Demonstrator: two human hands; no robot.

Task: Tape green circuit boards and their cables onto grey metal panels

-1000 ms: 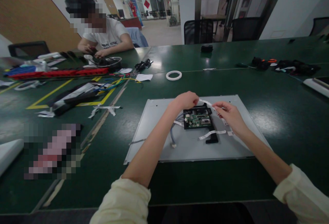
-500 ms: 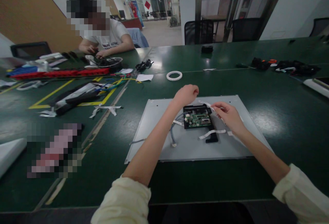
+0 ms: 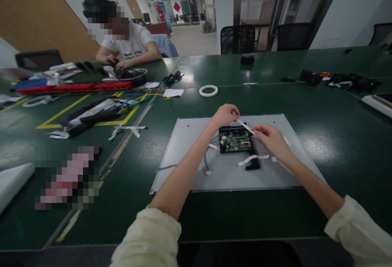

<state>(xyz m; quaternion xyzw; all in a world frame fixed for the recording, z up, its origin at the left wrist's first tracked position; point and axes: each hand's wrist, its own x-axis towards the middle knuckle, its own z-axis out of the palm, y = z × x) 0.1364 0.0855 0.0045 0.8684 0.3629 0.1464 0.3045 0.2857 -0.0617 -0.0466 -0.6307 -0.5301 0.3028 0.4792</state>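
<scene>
Between my two hands a short strip of white tape [image 3: 245, 126] is stretched above a black frame with a green circuit board [image 3: 235, 142]. My left hand [image 3: 226, 116] pinches the tape's far left end. The near right end is between the fingertips of my right hand [image 3: 270, 138]. Under both hands lies a flat grey metal panel [image 3: 183, 148], with the board near its middle. Another white strip [image 3: 252, 159] crosses the black bracket [image 3: 252, 166] at the board's lower right. Grey cables [image 3: 207, 164] run out on the board's left side.
A roll of white tape [image 3: 208, 91] lies beyond the panel. Crumpled tape pieces [image 3: 128, 131], a black bundle [image 3: 92, 116] and a blurred pink item [image 3: 69, 177] are at left. Across the table a person [image 3: 128, 46] handles dark cables. Black items [image 3: 352, 81] lie far right.
My left hand has come down slightly and its fingers have closed on the tape's free end. The strip, loose at that end before, is now drawn straight between both hands.
</scene>
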